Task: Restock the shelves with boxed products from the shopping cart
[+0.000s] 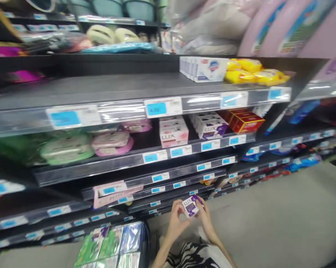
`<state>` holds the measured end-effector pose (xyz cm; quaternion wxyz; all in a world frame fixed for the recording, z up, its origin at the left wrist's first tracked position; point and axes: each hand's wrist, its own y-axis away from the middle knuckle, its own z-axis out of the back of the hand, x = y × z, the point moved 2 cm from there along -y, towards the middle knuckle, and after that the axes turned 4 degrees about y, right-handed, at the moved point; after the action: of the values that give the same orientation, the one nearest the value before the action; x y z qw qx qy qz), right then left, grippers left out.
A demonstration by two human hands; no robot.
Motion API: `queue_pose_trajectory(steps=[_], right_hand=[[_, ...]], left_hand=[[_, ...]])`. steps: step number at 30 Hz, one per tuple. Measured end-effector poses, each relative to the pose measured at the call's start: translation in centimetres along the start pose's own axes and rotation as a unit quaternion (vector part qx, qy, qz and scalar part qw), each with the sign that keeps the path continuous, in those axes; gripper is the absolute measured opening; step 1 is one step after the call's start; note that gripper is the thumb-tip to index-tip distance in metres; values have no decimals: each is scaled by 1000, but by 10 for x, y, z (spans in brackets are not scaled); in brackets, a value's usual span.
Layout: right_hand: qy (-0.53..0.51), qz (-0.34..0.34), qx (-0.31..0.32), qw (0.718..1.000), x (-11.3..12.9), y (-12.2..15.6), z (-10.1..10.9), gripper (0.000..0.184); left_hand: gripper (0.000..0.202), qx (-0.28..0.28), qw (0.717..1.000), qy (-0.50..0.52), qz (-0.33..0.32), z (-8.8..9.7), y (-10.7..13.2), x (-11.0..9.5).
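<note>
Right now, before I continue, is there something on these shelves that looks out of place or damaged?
Yes, the pink strip on the lower shelves, left of the held LUX box. It seems to sit askew, its left end drooping, while nearby price tags follow their rails. I cannot see any spill.

Hands [175, 222] holding a LUX box [189, 207], dark shelves [101, 88], grey floor [274, 219]

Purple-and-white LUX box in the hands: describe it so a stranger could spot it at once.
Start at the dark store shelving and look down to the grey floor. There the left hand and right hand hold a small white-and-purple LUX box. Similar LUX boxes sit in rows on the shelving; this one alone is held between fingers.
</note>
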<state>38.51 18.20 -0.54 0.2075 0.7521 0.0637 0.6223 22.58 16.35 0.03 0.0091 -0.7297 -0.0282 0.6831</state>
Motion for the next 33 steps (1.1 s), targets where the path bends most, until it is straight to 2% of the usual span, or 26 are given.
queue_pose_trajectory(steps=[2, 5, 8, 11, 16, 20, 24, 29, 33], right_hand=[[-12, 42, -29, 999, 15, 10, 7, 62], [-14, 106, -38, 994, 32, 22, 9, 55], [-19, 136, -28, 990, 39, 31, 2, 53], [-37, 138, -25, 989, 42, 36, -7, 55], [-101, 131, -22, 986, 39, 42, -15, 47], [-128, 124, -53, 983, 31, 44, -13, 41], [-123, 123, -72, 982, 35, 46, -11, 41], [-94, 140, -54, 984, 44, 53, -14, 42], [-38, 163, -25, 986, 42, 58, -21, 49]], left_hand=[[34, 12, 1000, 13, 8, -7, 0, -7], [36, 10, 997, 69, 39, -5, 3, -12], [54, 4, 992, 105, 75, 4, 11, -14], [72, -3, 991, 106, 84, 17, 20, -16], [71, 24, 996, 71, 57, 28, 31, -23], [71, 64, 996, 44, 45, 23, 34, -31], [74, 74, 996, 31, 39, 14, 35, -39], [74, 66, 997, 14, 42, 11, 37, -49], [75, 36, 999, 9, 40, 14, 35, -57]])
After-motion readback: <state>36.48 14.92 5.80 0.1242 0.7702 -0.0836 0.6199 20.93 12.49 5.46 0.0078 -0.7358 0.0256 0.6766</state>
